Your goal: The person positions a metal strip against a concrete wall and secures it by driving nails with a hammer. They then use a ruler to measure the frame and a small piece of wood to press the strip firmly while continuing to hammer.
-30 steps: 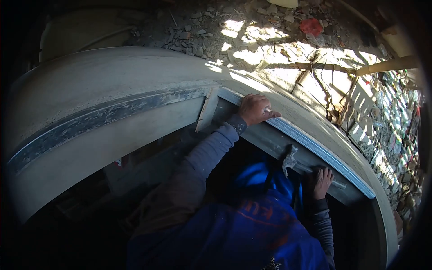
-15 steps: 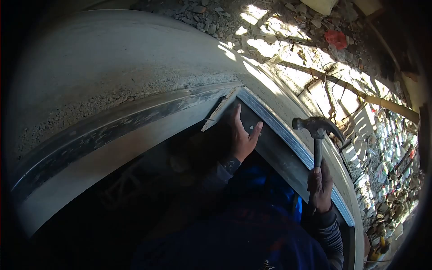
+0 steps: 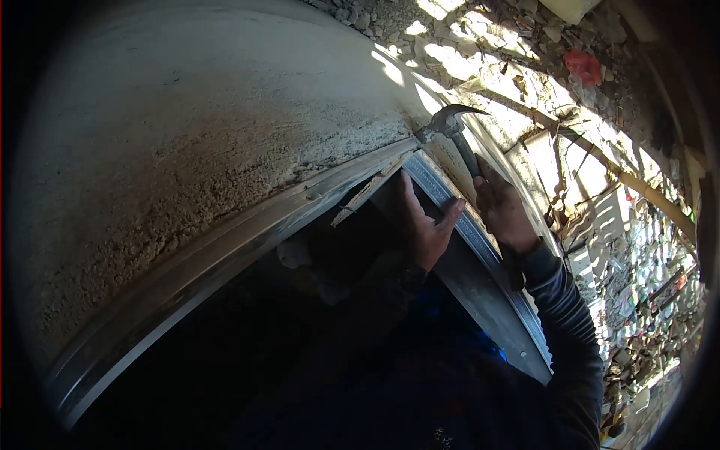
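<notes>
My right hand (image 3: 506, 210) is wrapped around the handle of a claw hammer (image 3: 444, 127). The hammer's head lies near the upper corner of a frame, its claw pointing right. A ridged silver metal strip (image 3: 480, 244) runs along the frame's right side. Against the upper end of this strip rests my left hand (image 3: 429, 234), thumb and forefinger spread. The thumb lies across the strip, and the forefinger is along its inner edge; the other fingers are partly hidden. A splintered wood piece (image 3: 367, 196) with a nail-like point sticks out at the corner, left of that hand.
A rough plastered wall surface (image 3: 225, 97) spreads along the upper left, edged by a long frame member (image 3: 247, 206). Beyond the right side are rubble, a wooden pole (image 3: 637, 187), a red scrap (image 3: 583, 67) and scattered litter. Deep shadow fills the opening below.
My right hand has carried the hammer up and left to the frame's corner. My left hand has shifted right, its thumb now over the metal strip. The view has turned slightly.
</notes>
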{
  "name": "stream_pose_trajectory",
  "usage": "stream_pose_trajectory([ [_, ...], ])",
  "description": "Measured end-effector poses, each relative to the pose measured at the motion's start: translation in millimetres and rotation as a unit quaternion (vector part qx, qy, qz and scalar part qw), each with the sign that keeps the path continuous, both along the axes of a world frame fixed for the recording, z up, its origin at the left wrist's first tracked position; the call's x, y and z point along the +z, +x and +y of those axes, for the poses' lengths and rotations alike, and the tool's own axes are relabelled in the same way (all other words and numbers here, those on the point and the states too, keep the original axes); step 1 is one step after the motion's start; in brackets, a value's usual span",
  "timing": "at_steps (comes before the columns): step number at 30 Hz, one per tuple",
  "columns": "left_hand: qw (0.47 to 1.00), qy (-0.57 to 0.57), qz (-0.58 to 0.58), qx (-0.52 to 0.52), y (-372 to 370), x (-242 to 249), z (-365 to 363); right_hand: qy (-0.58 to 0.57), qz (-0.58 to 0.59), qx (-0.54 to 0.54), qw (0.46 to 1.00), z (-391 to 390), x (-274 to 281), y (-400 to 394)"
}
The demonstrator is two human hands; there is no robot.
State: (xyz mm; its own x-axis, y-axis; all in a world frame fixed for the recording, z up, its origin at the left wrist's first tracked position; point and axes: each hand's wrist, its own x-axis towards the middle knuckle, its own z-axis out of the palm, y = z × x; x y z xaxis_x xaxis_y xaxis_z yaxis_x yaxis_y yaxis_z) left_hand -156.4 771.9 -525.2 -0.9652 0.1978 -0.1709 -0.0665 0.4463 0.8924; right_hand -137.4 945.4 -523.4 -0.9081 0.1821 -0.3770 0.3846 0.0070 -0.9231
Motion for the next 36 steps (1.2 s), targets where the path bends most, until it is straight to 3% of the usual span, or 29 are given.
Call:
stream_pose_trajectory([
  [3, 0.998, 0.042, -0.037, 0.009, -2.1, 1.3, -2.9, -0.088, -0.075, -0.017, 0.993, 0.4, 1.2, 3.6],
  [7, 0.998, -0.042, 0.018, -0.032, -3.9, 6.4, 0.9, -0.044, -0.066, 0.032, 0.996, 11.5, 0.1, -0.8],
  [10, 0.999, 0.024, 0.006, -0.021, -4.6, 4.3, 1.3, -0.041, -0.124, 0.053, 0.99, 22.3, 5.8, -6.1],
  [12, 0.999, -0.023, 0.013, -0.035, -5.6, 7.6, -1.5, -0.118, -0.156, 0.01, 0.981, 19.7, 17.6, -3.8],
  [15, 0.996, -0.07, 0.04, -0.048, -8.0, 35.1, -6.5, 0.079, 0.096, -0.017, 0.992, 7.1, 11.6, 6.2],
  [19, 0.978, -0.061, 0.197, 0.017, -3.6, 83.4, -26.7, 0.229, 0.081, 0.067, 0.968, 9.6, 21.4, 8.5],
  [26, 0.993, -0.007, 0.111, 0.051, -58.3, 130.0, -28.6, 0.265, 0.096, 0.1, 0.954, 11.9, 22.2, 1.4],
  [29, 0.991, 0.003, 0.112, 0.069, -70.2, 128.1, -26.0, 0.254, 0.114, 0.07, 0.958, 8.7, 30.8, 7.9],
  [32, 0.99, -0.052, 0.122, 0.038, -71.2, 127.6, -28.9, 0.318, 0.123, 0.119, 0.933, 10.1, 30.0, 2.7],
  [35, 0.99, -0.027, 0.132, 0.042, -72.0, 124.7, -28.8, 0.327, 0.047, 0.145, 0.933, 12.8, 7.3, 5.5],
  [36, 0.99, -0.014, 0.13, 0.043, -74.7, 124.1, -27.9, 0.316, 0.069, 0.117, 0.939, 12.8, 9.5, 5.5],
])
